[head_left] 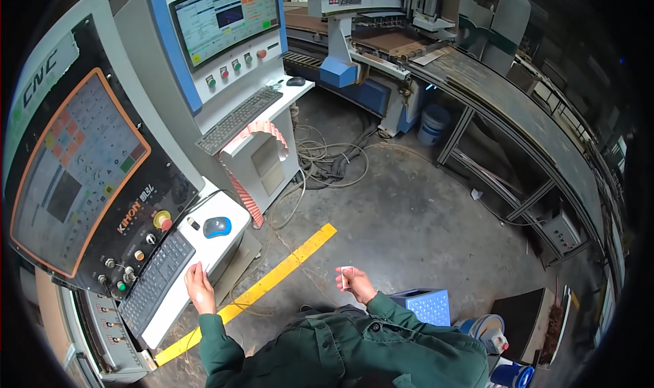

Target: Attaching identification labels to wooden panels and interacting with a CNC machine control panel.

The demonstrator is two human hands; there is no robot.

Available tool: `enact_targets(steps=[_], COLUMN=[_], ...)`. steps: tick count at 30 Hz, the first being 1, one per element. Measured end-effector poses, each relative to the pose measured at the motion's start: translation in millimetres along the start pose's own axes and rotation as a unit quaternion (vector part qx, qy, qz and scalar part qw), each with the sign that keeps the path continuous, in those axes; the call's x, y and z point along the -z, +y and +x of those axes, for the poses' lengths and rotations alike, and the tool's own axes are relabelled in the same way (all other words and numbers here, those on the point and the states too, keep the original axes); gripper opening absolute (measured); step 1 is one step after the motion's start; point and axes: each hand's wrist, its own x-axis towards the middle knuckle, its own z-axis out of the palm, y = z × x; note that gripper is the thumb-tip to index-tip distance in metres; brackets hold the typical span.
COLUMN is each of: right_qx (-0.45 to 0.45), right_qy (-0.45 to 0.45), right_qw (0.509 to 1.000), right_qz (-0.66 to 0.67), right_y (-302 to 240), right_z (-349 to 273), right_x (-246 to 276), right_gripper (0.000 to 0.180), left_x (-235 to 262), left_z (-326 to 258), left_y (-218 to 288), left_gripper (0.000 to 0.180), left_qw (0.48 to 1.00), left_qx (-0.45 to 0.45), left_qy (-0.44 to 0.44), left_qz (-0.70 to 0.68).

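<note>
At lower centre-left of the frame, the left hand (199,287) rested flat, fingers extended together, on the front edge of the white console shelf (216,250), just right of the dark keyboard (156,280). A blue and black mouse (217,226) lay on the shelf above that hand, apart from it. At lower centre, the right hand (355,284) was held over the concrete floor (409,218), pinching a small white card-like item (347,276) between thumb and fingers. A yellow floor stripe (272,282) ran between the two hands.
</note>
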Motion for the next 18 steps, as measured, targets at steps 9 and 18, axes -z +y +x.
enact_targets(steps=[9, 18], right_qx=[-0.028, -0.048], right_qy=[-0.051, -0.064], right_qw=[0.997, 0.996], right_qz=[-0.041, -0.046], right_y=[-15.1, -45.3], right_z=[44.1, 79.5], right_x=[-60.9, -60.0], right_gripper=[0.027, 0.023], left_x=[-8.1, -34.7], left_z=[35.2, 45.5], left_y=[-0.1, 22.9], left_gripper=[0.024, 0.025], left_qw=[0.999, 0.993], left_qx=[0.015, 0.082], left_qy=[0.024, 0.038], left_qz=[-0.023, 0.075])
